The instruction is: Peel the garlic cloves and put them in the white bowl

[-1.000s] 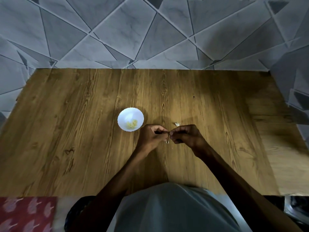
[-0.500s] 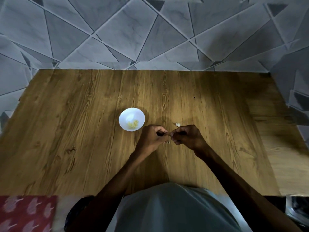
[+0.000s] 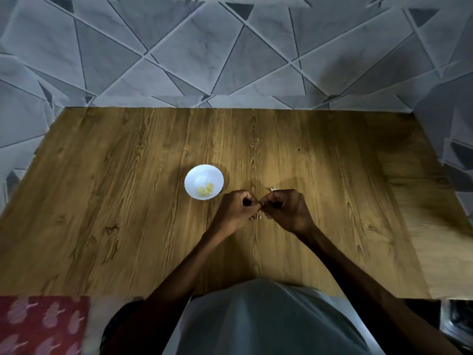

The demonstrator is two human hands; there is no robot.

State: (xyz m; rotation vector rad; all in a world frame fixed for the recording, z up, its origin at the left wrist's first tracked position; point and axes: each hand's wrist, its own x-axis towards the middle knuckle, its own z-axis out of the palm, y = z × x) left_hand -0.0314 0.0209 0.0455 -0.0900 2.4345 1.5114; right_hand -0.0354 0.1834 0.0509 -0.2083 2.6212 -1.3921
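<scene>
Your left hand (image 3: 236, 213) and right hand (image 3: 286, 211) pinch the little garlic clove (image 3: 258, 216) with curled fingers (image 3: 249, 204), near the white bowl (image 3: 195, 175); it looks light, hard and slippery, so hold its ends.

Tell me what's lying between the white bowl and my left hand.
Nothing. In the head view, only a narrow strip of bare wooden table separates the white bowl from the left hand.
</scene>
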